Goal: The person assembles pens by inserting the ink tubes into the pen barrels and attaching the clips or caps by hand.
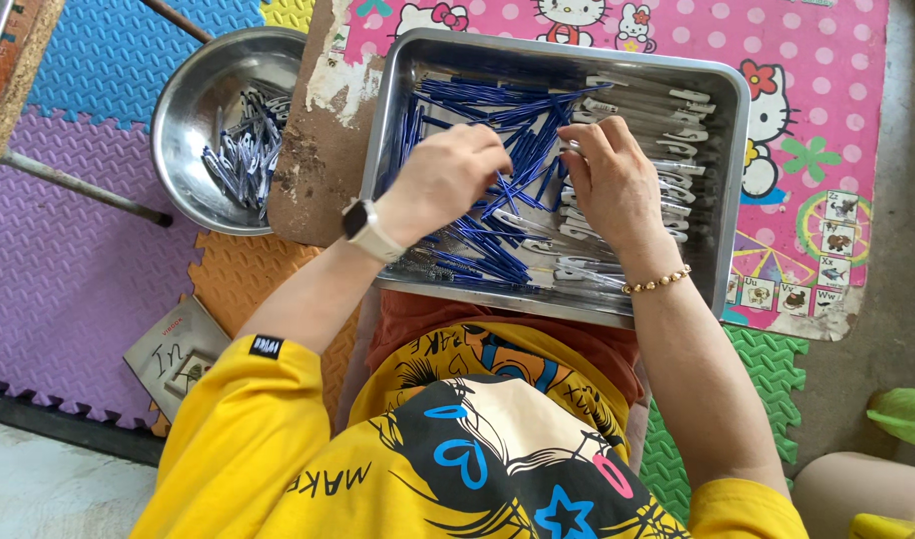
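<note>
Blue pen refills [482,215] lie heaped in the steel tray [729,130] on your lap, spreading under and between both your hands. Your left hand [445,180], a white watch [365,228] on its wrist, is curled with fingertips pressed together over the heap; what they pinch is hidden. Your right hand [613,182], a bead bracelet [657,282] at its wrist, rests with fingers bent on the clear pen barrels [667,120] beyond and beside it. Left of your left hand, well apart, a round steel bowl [193,90] holds more pen pieces.
</note>
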